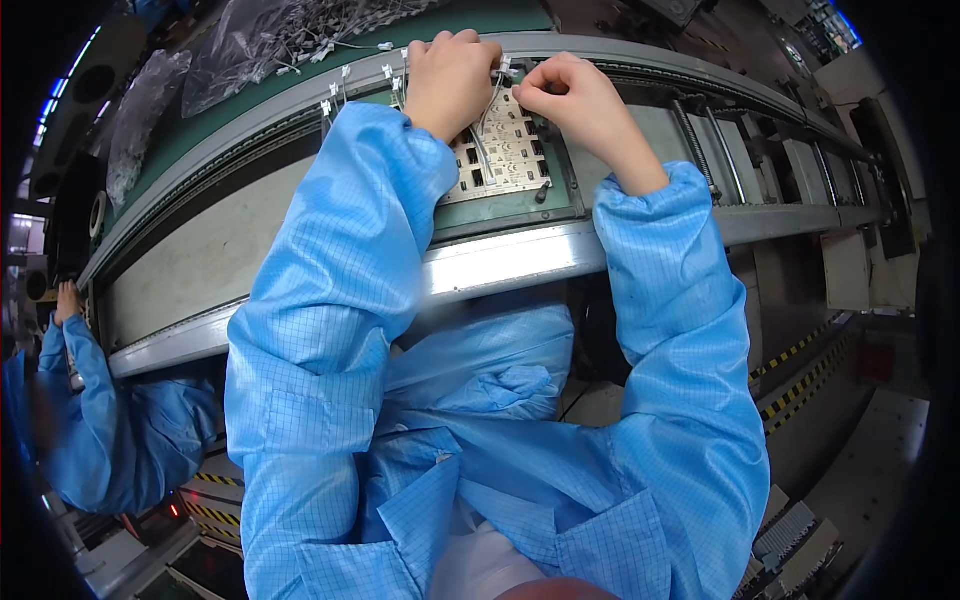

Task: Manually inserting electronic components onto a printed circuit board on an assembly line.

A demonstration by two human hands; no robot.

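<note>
My left hand (455, 82) is closed over the far edge of a panel of circuit boards (515, 155). At its fingertips is a small white plug (505, 68) on a thin cable (482, 140), which hangs down across the boards. My right hand (585, 105) is just right of the plug, thumb and forefinger pinched together; whatever lies between them is too small to make out. The pale panel, with black parts on it, lies on a green carrier plate (490, 210). More white plugs (334, 92) on cables stand along the rail, left of my left hand.
A conveyor line with metal rails (520, 265) crosses in front of me. Beyond it, clear plastic bags (250, 50) and a heap of cables (300, 35) lie on a green surface. Rollers (725, 150) are to the right. At far left another person in blue (130, 430) works at the line.
</note>
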